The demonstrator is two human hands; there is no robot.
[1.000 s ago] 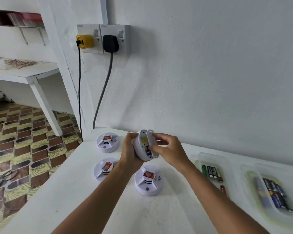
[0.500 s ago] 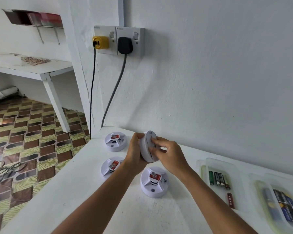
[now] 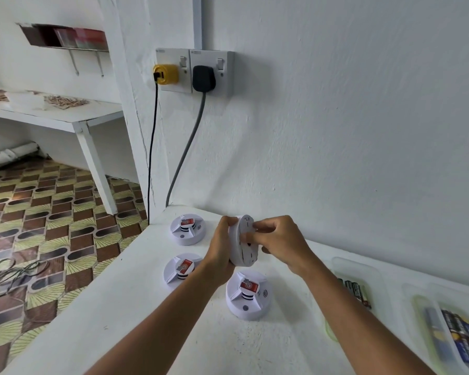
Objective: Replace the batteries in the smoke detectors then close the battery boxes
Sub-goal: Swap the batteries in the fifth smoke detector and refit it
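Note:
A white round smoke detector (image 3: 243,249) is held on edge above the white table (image 3: 136,315). My left hand (image 3: 222,246) grips its left rim from behind. Curled fingers of my right hand (image 3: 278,243) grip its back cover; the battery bay is no longer visible. Three more white detectors with red labels stand on the table: one at the back left (image 3: 188,229), one at mid left (image 3: 181,269), one in front (image 3: 247,295). Loose batteries (image 3: 355,290) lie in a clear tray on the right, and dark blue batteries (image 3: 460,338) fill a second tray at far right.
The white wall runs just behind the table, with a double socket holding a yellow plug (image 3: 165,74) and a black plug (image 3: 203,78); their cables hang down to the table's back corner. The table's left edge drops to a patterned floor with a cable coil (image 3: 14,274).
The open back cover, showing the battery a second ago, now lies against the detector body under my right fingers. The view has shifted left and up a little.

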